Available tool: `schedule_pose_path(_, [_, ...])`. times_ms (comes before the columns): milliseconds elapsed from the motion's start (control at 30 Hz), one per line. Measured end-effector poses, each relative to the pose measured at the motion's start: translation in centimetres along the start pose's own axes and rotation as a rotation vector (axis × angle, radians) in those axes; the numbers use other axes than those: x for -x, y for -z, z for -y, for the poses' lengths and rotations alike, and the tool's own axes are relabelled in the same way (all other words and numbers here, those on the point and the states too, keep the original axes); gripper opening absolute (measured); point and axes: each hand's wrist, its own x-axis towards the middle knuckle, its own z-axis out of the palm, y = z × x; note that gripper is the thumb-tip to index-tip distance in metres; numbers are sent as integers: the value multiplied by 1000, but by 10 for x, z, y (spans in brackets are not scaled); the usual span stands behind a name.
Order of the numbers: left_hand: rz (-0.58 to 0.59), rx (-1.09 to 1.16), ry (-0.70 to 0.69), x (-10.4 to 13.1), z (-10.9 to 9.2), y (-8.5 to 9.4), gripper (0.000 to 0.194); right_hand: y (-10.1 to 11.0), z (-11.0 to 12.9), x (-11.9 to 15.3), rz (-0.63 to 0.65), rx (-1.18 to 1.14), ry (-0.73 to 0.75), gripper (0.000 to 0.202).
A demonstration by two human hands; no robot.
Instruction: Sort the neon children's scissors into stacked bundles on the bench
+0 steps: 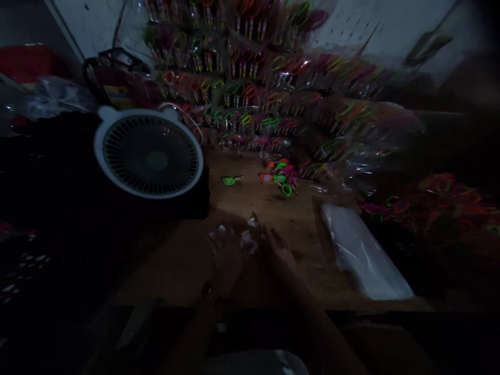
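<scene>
Two bare hands are low over a brown wooden surface (300, 221), and the room is very dark. The left hand (227, 252) is palm down, with some small white scraps (249, 240) by it. There are scraps at its far tips and more to its right, in the gap between the two hands. A dark band (208, 290) goes around the left wrist. The right hand (282, 254) is just to the right of the scraps, and it points far and a bit left. It is too dim and blurry to tell if the fingers on either hand are apart, together or pinching a scrap. Farther off, past the hands, one green toy watch (228, 181) lies by itself. To the right of it is a little pile of toy watches (280, 178) in green, orange and pink. A round white fan (150, 153) with two bumps like ears is on the left. On the right, a shiny pack of plastic (367, 255) lies at a slant, and past it is a big orange and pink heap (453, 208). Rows of bright watches in clear plastic (250, 83) fill the far side.
</scene>
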Motion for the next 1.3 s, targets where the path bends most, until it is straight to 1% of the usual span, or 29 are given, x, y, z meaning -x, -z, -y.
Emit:
schedule_pose_path(67, [-29,95,-44,-1,6,1,37,0,6,8,-69,-32,55,56])
schedule_pose_path(133, [-18,184,-88,-2,12,8,30,-1,8,15,-121,-63,57,52])
schedule_pose_path(233, [12,346,-132,-1,16,28,32,-4,5,24,-137,-81,15,50])
schedule_pose_path(267, [-3,422,-106,-1,16,36,33,-5,3,26,-132,-90,14,51])
schedule_pose_path(300, [-34,531,-42,-1,15,45,34,-4,1,28,-134,-106,17,53])
schedule_pose_path(333, [-76,672,60,-2,14,54,35,-4,-1,28,-136,-132,23,54])
schedule_pose_path(400, [-153,1016,321,-6,14,68,38,1,-4,26,-143,-216,14,54])
schedule_pose_path(433, [-165,1177,432,-9,15,72,40,4,-4,24,-146,-276,-18,52])
schedule_pose_path(467, [-157,1308,512,-12,17,74,41,8,-4,21,-152,-347,-70,48])
schedule_pose_path(500, [-137,1388,551,-15,19,75,41,12,-3,18,-163,-427,-134,43])
schedule_pose_path(567, [-79,1474,566,-18,24,72,40,19,2,12,-207,-605,-264,30])
schedule_pose_path(633, [-18,1515,554,-18,24,67,41,24,10,6,-260,-758,-350,21])
schedule_pose_path(733, [77,1544,530,-13,18,61,45,30,25,-1,-286,-922,-374,20])
schedule_pose_path(833, [185,1537,500,-9,9,61,53,34,34,-8,-297,-1020,-307,22])
schedule_pose_path(900, [262,1480,452,-10,6,61,58,35,37,-15,-290,-1076,-245,27])
schedule_pose_path(1000, [340,1359,396,-14,7,57,59,33,37,-26,-197,-1162,-191,31])
schedule_pose_path(1133, [407,1246,379,-23,10,42,53,25,42,-35,-59,-1238,-138,39])
schedule_pose_path(1233, [397,1190,348,-30,10,31,44,17,47,-35,54,-1266,-108,46])
schedule_pose_path(1300, [393,1179,320,-34,8,26,39,14,50,-34,79,-1261,-135,49])
